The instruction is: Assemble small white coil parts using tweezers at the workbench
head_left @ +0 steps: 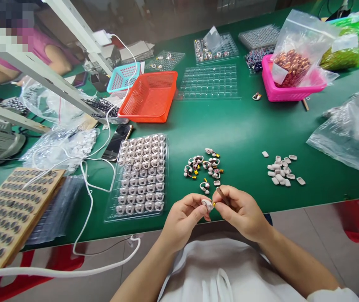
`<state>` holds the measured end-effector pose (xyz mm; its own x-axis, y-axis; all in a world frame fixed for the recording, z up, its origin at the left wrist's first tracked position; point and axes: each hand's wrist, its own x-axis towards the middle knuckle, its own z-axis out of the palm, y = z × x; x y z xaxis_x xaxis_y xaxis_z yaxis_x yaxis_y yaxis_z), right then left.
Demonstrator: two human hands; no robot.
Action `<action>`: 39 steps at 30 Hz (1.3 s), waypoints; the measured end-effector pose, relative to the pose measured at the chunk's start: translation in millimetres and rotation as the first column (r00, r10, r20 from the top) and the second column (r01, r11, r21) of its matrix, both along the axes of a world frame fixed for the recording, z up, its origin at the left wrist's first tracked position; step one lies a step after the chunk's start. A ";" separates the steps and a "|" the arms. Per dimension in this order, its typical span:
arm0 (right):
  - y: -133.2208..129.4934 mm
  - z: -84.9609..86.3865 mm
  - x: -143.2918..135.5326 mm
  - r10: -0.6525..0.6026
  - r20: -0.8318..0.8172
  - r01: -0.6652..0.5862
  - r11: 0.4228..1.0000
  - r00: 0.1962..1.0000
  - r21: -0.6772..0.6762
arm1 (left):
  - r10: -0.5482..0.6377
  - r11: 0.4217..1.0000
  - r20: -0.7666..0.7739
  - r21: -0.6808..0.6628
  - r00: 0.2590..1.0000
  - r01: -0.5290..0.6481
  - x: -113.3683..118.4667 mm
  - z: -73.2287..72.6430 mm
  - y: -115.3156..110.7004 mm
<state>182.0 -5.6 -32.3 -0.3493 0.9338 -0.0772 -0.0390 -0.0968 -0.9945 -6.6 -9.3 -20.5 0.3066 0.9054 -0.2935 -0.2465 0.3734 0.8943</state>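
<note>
My left hand (pixel 181 216) is closed, pinching a small white earphone part (pixel 207 204) between thumb and fingers. Close against it, my right hand (pixel 245 216) grips a slim brown stick (pixel 222 195). A tiny yellow tab (pixel 214 204) shows at the right thumb and fingertip, beside the earphone part. Just beyond the hands lie several curved earphone assemblies (pixel 195 161) with yellow tabs, in a loose group. One small white cap (pixel 217 183) sits near my right fingers. Farther right, several white oval caps (pixel 280 173) are scattered on the green table (pixel 229 126).
To the left stands a clear tray (pixel 166 176) filled with rows of white parts. Behind it are a phone (pixel 116 144), a red basket (pixel 148 100) and a white cable (pixel 86 209). A pink basket (pixel 292 93) holds a bag of copper-coloured pieces. Another person's arm (pixel 58 58) is at far left.
</note>
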 end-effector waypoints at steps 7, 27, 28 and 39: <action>-3.6 -4.0 -2.0 -0.079 0.079 0.065 0.985 0.994 0.163 | 0.034 0.997 0.050 -0.065 0.998 -0.031 -0.8 -12.2 -0.4; -3.2 2.3 -2.2 -0.093 0.047 0.078 0.961 0.995 0.267 | 0.105 0.994 -0.162 0.015 0.981 -0.104 -1.1 2.6 -5.5; -2.7 3.3 -1.9 -0.085 0.068 0.070 0.977 0.994 0.200 | 0.112 0.992 -0.217 0.072 0.970 -0.099 -0.9 5.2 -6.2; 9.2 9.6 0.4 0.052 0.082 -0.064 0.987 0.995 0.150 | 0.272 0.868 -0.489 0.497 0.829 0.008 -1.9 16.8 -8.5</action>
